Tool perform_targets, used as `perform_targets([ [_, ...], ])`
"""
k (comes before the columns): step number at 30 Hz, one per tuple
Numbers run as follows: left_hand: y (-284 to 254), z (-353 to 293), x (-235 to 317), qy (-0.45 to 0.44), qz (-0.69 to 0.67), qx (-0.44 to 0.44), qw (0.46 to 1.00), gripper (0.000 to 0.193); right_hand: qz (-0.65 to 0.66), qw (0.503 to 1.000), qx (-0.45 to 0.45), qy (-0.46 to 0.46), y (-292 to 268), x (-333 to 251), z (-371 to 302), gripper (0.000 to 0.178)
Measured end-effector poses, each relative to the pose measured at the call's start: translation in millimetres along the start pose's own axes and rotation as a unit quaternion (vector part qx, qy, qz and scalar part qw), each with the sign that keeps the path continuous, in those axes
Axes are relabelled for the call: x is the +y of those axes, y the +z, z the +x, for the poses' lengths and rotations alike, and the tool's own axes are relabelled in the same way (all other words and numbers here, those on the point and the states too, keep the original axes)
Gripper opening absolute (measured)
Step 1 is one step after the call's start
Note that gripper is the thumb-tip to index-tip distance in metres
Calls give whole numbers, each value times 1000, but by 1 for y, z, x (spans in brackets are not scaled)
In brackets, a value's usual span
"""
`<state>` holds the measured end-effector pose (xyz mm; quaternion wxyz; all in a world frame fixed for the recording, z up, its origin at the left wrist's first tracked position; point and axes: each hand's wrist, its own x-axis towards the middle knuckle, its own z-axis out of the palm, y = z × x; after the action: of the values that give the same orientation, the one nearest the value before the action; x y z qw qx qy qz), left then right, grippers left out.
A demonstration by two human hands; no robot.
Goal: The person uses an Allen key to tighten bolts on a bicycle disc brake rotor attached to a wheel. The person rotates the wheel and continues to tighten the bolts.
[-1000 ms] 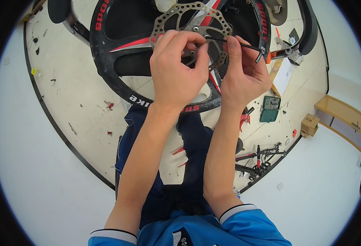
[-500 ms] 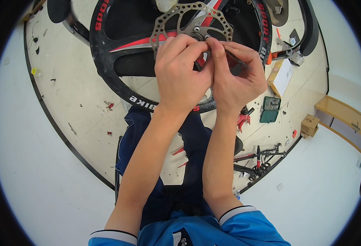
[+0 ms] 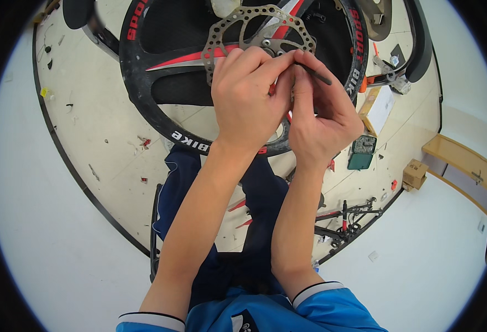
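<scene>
My left hand [image 3: 250, 94] and my right hand [image 3: 323, 113] meet fingertip to fingertip over the hub of a black bicycle wheel [image 3: 138, 66]. A thin dark rod, like a hex key [image 3: 316, 75], sticks out from the pinched fingertips across my right fingers. My left thumb and forefinger are pressed together at its inner end; what they pinch is hidden. Just beyond my hands, a drilled metal brake disc [image 3: 213, 47] lies on the hub, with a silver bolt [image 3: 266, 42] showing. The lower part of the disc is covered by my hands.
The wheel rests on a black chair seat between armrests [image 3: 417, 69]. On the floor at right are a green case [image 3: 360, 160] of small parts, a long carton [image 3: 379, 108], a cardboard box [image 3: 415, 172] and a bicycle frame [image 3: 344, 221]. Scattered bits lie at left.
The dark rod now shows over my right fingers, where it was mostly tucked behind them. My right hand has shifted slightly down and right; both hands stay together at the hub.
</scene>
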<state>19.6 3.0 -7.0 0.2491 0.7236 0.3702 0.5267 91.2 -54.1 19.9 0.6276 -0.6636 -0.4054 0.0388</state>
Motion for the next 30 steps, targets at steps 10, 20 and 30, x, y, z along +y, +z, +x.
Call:
perform_targets([
  [10,5,-2,1,20,8,31,999,23,16,1000,10,-5,5,-9,4,17],
  [20,6,-4,2,30,50,5,998,21,11,999,-10,52,-5,-14,4,17],
  [30,3,-2,-1,34,20,30,999,13,7,1000,-10,7,5,-11,1,17],
])
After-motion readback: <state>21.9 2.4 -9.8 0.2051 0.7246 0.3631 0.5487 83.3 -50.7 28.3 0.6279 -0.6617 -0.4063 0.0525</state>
